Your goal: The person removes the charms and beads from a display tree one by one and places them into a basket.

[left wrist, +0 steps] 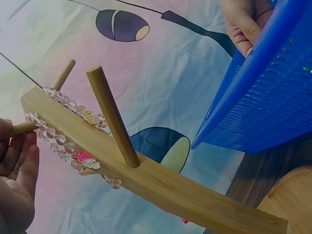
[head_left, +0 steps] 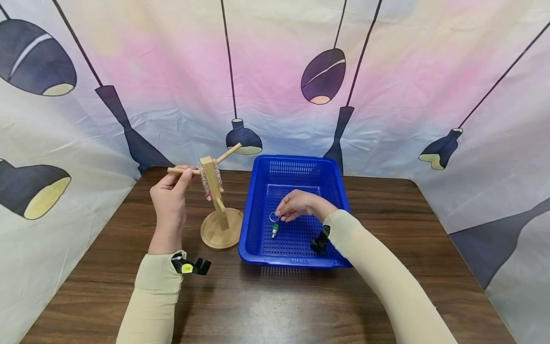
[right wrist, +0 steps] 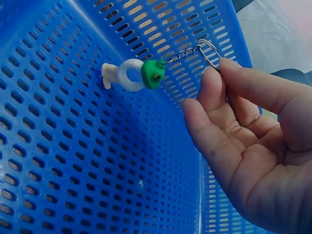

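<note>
A keychain [right wrist: 152,74] with a green-topped figure and a white ring shape hangs by its chain and metal ring. My right hand [head_left: 298,204] pinches that ring between thumb and forefinger, over the inside of the blue basket [head_left: 294,261]. To the left, my left hand [head_left: 172,196] grips a peg of the wooden stand [head_left: 213,191] with thumb and fingers. Bracelets of clear pink beads [left wrist: 61,141] hang on the stand's upper pegs, close to the left fingertips; one carries a pink and white charm [left wrist: 87,160].
The stand's round base [head_left: 221,229] sits beside the basket's left wall on the dark wooden table [head_left: 279,306]. Behind the table hangs a cloth [head_left: 275,71] printed with lamps. Each wrist wears a black strap mount [head_left: 189,265].
</note>
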A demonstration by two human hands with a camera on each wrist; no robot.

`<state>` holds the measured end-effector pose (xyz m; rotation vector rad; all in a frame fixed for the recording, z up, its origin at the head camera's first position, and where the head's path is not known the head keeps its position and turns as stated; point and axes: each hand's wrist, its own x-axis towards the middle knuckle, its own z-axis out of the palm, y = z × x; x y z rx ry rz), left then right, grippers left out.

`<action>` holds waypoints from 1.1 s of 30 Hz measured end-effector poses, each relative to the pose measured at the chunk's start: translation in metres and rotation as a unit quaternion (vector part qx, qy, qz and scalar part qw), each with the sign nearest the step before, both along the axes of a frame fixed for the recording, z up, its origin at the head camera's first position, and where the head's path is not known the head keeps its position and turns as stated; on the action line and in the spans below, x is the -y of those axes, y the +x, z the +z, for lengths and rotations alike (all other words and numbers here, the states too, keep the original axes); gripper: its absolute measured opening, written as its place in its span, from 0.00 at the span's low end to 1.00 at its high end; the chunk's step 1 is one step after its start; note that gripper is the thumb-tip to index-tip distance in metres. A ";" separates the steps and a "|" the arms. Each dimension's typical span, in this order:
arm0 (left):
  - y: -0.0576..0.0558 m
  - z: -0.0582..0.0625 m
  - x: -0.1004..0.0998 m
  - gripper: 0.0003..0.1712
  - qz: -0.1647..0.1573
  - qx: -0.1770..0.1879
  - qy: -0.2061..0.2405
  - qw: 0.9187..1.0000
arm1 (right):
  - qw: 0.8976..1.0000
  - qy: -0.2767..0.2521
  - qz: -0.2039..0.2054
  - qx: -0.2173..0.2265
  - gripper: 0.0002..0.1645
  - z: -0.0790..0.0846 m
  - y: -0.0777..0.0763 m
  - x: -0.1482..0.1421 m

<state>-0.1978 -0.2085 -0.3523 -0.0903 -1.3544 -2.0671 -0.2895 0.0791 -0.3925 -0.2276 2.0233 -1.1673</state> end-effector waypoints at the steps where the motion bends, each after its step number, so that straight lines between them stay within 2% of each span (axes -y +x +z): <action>1: 0.000 0.000 0.000 0.03 0.000 0.000 0.000 1.000 | 1.000 0.000 -0.002 -0.001 0.13 0.000 0.000 0.000; 14: -0.001 0.000 -0.001 0.02 -0.004 -0.002 0.001 1.000 | 0.999 -0.011 -0.036 0.010 0.12 -0.008 -0.009 0.010; 23: 0.000 0.001 -0.001 0.01 -0.002 -0.004 -0.001 1.000 | 0.999 -0.017 -0.038 0.010 0.09 -0.014 -0.020 0.009; 29: 0.000 0.001 0.000 0.05 -0.003 0.001 0.002 1.000 | 0.998 0.003 -0.054 0.013 0.14 -0.012 -0.022 0.010; 33: 0.000 0.001 0.000 0.04 -0.002 0.001 -0.001 1.000 | 0.998 0.008 -0.062 0.015 0.15 -0.012 -0.022 0.010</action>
